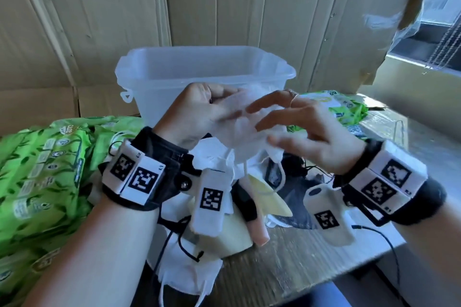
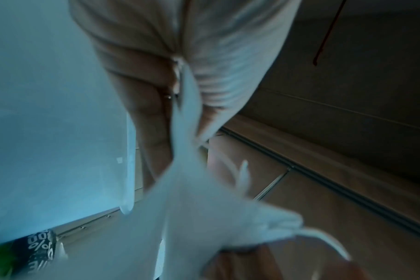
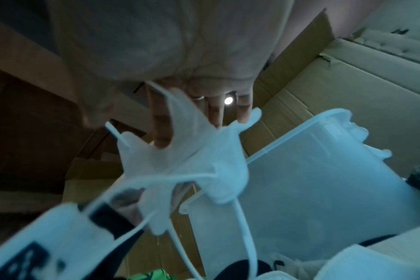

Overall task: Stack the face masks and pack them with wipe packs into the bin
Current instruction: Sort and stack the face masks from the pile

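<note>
The person holds a white face mask (image 1: pixel 245 122) in the air between both hands, just in front of the translucent bin (image 1: pixel 204 75), which stands at the back of the table (image 1: pixel 287 257) and, as far as the head view shows, has nothing in it yet. The left hand (image 1: pixel 197 114) has its fingers (image 1: pixel 222 93) curled round one side of the mask, pinching it so the soft fabric cannot slip; the left wrist view shows the cloth gathered between thumb and fingers. The right hand (image 1: pixel 306 137) is spread, its fingers apart and fairly straight, lying against the other side of the mask rather than gripping it, probably to flatten or fold it so that it will sit neatly on a stack. In the right wrist view the mask (image 3: pixel 180 151) hangs crumpled with its ear loops (image 3: pixel 242 227) dangling, which suggests it needs smoothing before it can be laid flat. Below the hands lies a loose heap of more masks (image 1: pixel 207 162), white, black and pale yellow, overlapping in disorder, so the stacking looks barely begun. Green wipe packs (image 1: pixel 42 169) lie on the table to the left of the heap, and another wipe pack (image 1: pixel 336 104) lies to the right beside the bin, all outside it. Cardboard panels (image 1: pixel 224 2) stand behind the bin.
</note>
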A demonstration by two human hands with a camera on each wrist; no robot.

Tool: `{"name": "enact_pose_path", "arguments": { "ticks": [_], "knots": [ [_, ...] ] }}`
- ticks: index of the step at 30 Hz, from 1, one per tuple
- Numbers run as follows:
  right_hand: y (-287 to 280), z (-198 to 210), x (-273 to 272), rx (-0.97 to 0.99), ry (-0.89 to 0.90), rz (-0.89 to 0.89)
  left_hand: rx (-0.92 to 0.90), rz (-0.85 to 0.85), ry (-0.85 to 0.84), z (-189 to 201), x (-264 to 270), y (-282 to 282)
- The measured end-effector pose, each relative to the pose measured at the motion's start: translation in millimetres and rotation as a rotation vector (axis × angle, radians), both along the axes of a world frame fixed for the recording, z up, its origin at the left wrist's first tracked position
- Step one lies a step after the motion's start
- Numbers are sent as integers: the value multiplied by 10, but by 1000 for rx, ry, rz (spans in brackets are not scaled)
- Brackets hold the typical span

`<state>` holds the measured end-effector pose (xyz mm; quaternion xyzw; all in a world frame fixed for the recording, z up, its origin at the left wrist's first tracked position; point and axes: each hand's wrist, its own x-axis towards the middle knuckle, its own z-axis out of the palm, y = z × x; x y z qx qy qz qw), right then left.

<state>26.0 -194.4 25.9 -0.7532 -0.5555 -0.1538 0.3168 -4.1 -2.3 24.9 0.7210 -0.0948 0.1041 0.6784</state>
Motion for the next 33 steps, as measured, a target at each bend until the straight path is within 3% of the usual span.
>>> {"name": "enact_pose_path", "arguments": {
  "ticks": [4, 7, 12, 19, 22, 25, 33],
  "knots": [
    [-108, 164, 86, 226, 229, -8, 81, 53, -48, -7, -6, -4],
    [-86, 171, 130, 256, 324, -85, 116, 75, -70, -25, -16, -28],
    [37, 0, 179, 130, 59, -341, 62, -16, -89, -19, -34, -95],
    [0, 74, 174, 284, 127, -313, -19, -71, -36, -15, -11, -54],
    [-18, 87, 181, 235, 285, -373, -16, -97, -31, -17, -21, -52],
    [-4, 95, 197, 301, 545, -284, -9, -133, -40, -14, -47, -74],
    [97, 114, 177, 490, 778, -247, -41, -162, -62, -19, -44, -131]
  ]
}}
